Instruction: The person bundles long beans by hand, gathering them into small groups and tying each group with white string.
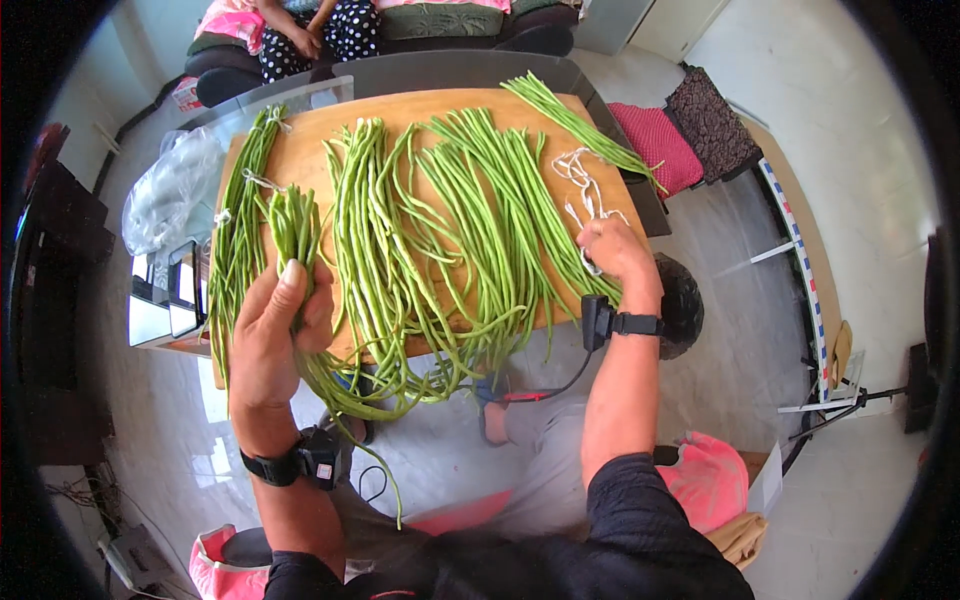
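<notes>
My left hand (275, 325) is wrapped round a bunch of long green beans (293, 225), held up with its ends pointing away from me. The lower ends trail down past the table's near edge. At the right side of the board, my right hand (618, 250) pinches white string (590, 192); part of the string lies loose on the wood beyond it. Between my hands, loose long beans (375, 220) spread over the wooden board (400, 108). On the left lies a bundle of long beans (240, 200) tied with white string.
Another small bunch of long beans (580, 125) lies at the board's far right corner. A clear plastic bag (170, 190) is at the left edge. Beyond the table sits a person in dotted trousers (350, 35). A dark round stool (680, 305) stands beside my right wrist.
</notes>
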